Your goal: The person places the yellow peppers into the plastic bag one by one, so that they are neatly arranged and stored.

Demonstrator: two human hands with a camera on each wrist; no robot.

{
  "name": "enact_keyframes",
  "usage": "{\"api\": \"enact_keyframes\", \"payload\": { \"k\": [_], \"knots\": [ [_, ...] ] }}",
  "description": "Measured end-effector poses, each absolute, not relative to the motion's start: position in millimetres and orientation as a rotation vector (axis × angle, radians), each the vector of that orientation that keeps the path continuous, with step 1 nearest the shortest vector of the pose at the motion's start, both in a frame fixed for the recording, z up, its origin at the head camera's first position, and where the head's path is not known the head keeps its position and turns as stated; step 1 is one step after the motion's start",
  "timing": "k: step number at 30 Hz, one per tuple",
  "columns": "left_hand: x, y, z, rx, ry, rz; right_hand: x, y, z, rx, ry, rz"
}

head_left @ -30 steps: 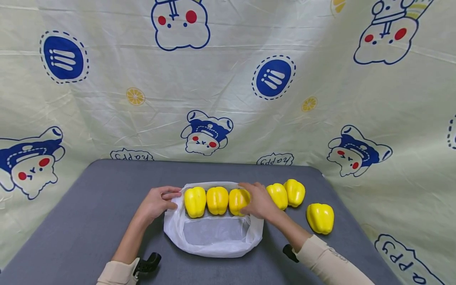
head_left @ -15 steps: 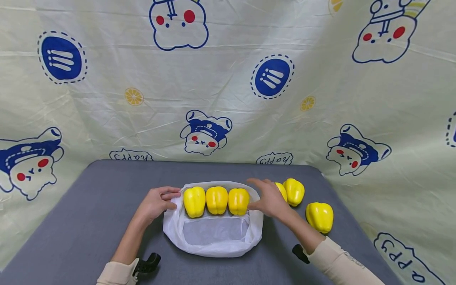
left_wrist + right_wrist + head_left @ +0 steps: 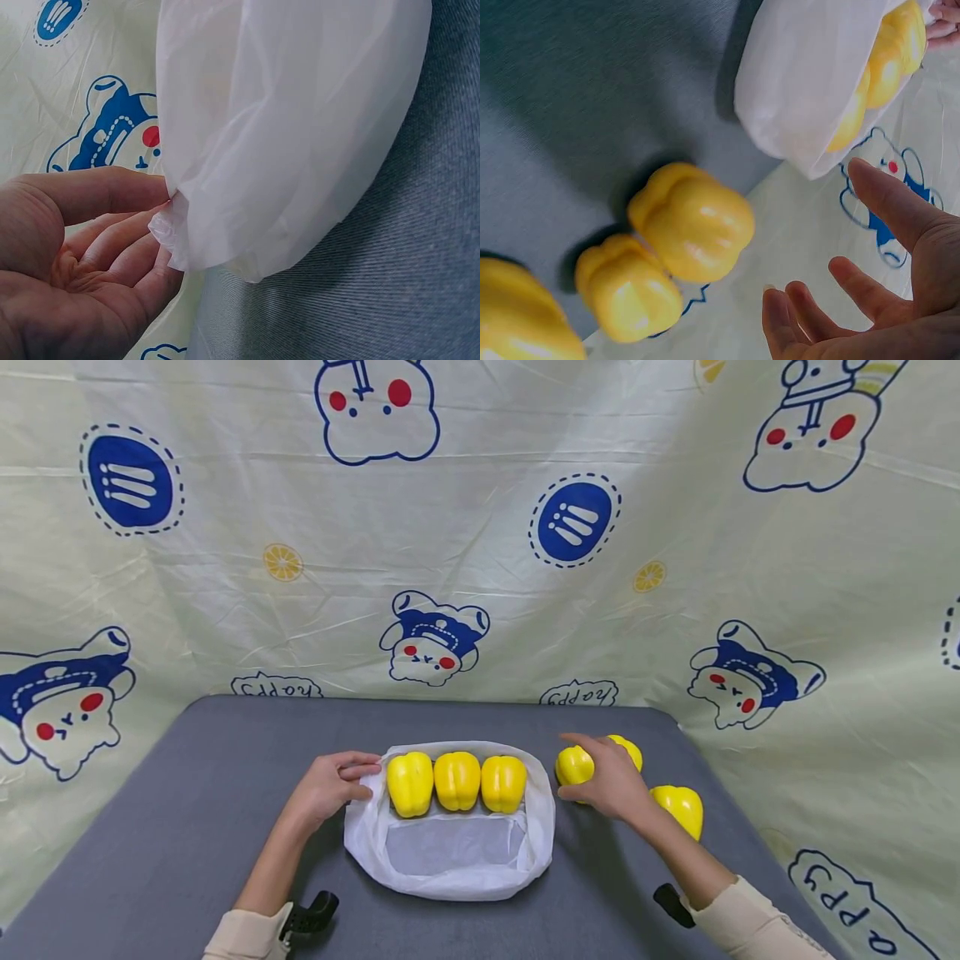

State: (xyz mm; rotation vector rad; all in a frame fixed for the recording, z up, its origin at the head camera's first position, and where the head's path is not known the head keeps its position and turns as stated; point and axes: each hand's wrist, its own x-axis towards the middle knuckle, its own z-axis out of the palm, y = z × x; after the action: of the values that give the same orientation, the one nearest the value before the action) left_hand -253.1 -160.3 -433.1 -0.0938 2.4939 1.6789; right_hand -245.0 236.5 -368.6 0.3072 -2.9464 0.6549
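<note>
Three yellow peppers (image 3: 457, 782) stand in a row inside a white plastic bag (image 3: 471, 885), along its far side. The left hand (image 3: 327, 788) pinches the bag's left edge; in the left wrist view, thumb and fingers of that hand (image 3: 105, 255) meet at a gathered bit of the bag (image 3: 262, 150). To the right of the bag, the right hand (image 3: 611, 781) hovers with spread fingers over a loose yellow pepper (image 3: 574, 765). The right wrist view has that hand (image 3: 870, 285) holding nothing, apart from the nearest pepper (image 3: 694, 223).
A second loose pepper (image 3: 627, 750) sits behind the right hand, and a third (image 3: 678, 810) lies nearer the right table edge, partly behind the forearm. A patterned sheet (image 3: 480, 527) hangs behind the grey table (image 3: 225, 827).
The right hand has moved right, away from the third pepper in the bag, over to the loose peppers. The left hand and the bag have stayed in place.
</note>
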Motion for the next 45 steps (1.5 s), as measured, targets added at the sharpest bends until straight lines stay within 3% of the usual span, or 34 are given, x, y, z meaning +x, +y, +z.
{"api": "enact_keyframes", "payload": {
  "k": [29,45],
  "knots": [
    [-257,-159,-432,-0.073,2.486,1.687,-233,344,-368,0.133,-3.046,0.557],
    [-255,-159,-436,-0.091,2.476,1.692,-224,369,-381,-0.017,-3.16,0.584]
  ]
}}
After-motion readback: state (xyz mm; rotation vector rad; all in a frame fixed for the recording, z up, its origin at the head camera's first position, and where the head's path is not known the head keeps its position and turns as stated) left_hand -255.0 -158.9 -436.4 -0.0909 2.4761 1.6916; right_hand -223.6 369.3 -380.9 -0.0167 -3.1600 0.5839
